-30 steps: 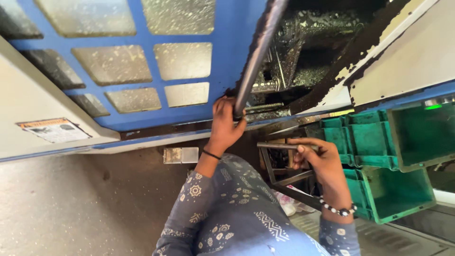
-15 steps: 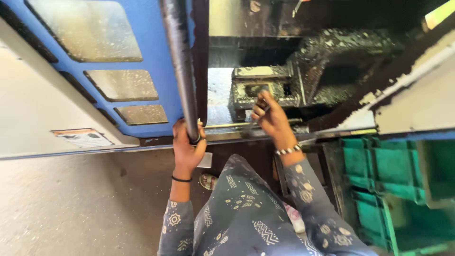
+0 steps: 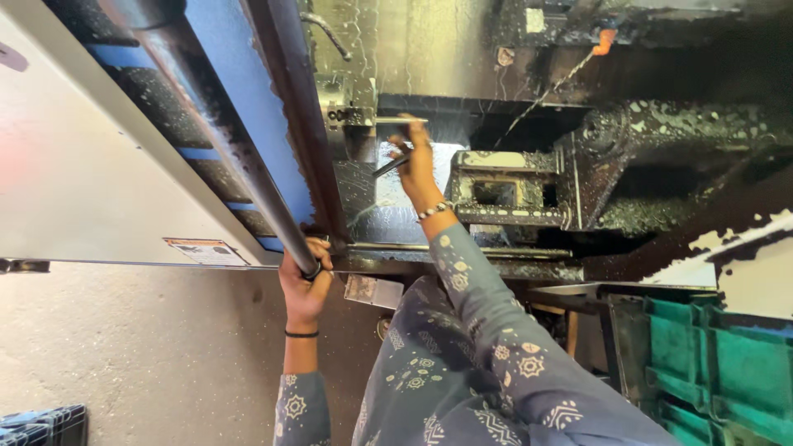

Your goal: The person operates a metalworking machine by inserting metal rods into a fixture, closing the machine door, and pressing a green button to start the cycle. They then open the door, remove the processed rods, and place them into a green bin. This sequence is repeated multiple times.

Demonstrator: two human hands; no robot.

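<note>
The long dark door handle (image 3: pixel 239 165) of the blue machine door (image 3: pixel 223 74) is gripped tight at its low end by the left hand (image 3: pixel 304 281), so the door is kept slid open. A thin dark tool (image 3: pixel 390 165) is pinched in the closed right hand (image 3: pixel 417 165), which is reached deep inside the wet, chip-covered machine, just beside the metal chuck (image 3: pixel 347 111), and the green crates (image 3: pixel 719 363) are kept well apart at the side.

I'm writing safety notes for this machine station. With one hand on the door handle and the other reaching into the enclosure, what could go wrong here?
1. The right hand is deep inside the machine, holding a thin tool near the chuck; if the sliding door moved, the forearm might be caught.
2. Interior surfaces look wet and strewn with metal chips, so cuts or a slipping grip seem possible.
3. The left hand grips the door handle bar at its end, near the frame edge, a possible pinch point.
</note>
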